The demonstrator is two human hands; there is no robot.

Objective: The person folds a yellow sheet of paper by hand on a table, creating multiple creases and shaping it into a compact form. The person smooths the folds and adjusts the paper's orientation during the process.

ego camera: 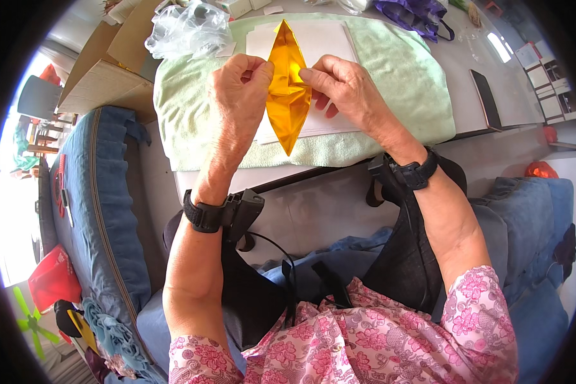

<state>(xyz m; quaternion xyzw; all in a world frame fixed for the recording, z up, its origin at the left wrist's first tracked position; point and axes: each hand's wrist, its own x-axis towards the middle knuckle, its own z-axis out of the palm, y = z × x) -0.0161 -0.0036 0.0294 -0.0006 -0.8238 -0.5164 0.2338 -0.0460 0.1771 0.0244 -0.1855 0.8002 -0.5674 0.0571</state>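
Observation:
A shiny gold foil paper [287,108], folded into a long shape pointed at both ends, is held up between my two hands. My left hand [242,89] pinches its left edge between thumb and forefinger. On the opposite edge, my right hand [341,84] grips with the thumb in front, its other fingers partly hidden behind. Creases cross the middle of the foil. Beneath it lies a stack of white paper sheets [317,41] on a pale green towel [398,96], which is spread over the table.
A cardboard box [105,86] stands left of the table, near a clear plastic bag [189,31]. A purple bag [413,17] lies at the back right, and a smartphone [485,101] on the table's right. Scissors [59,185] rest on the blue sofa [110,201].

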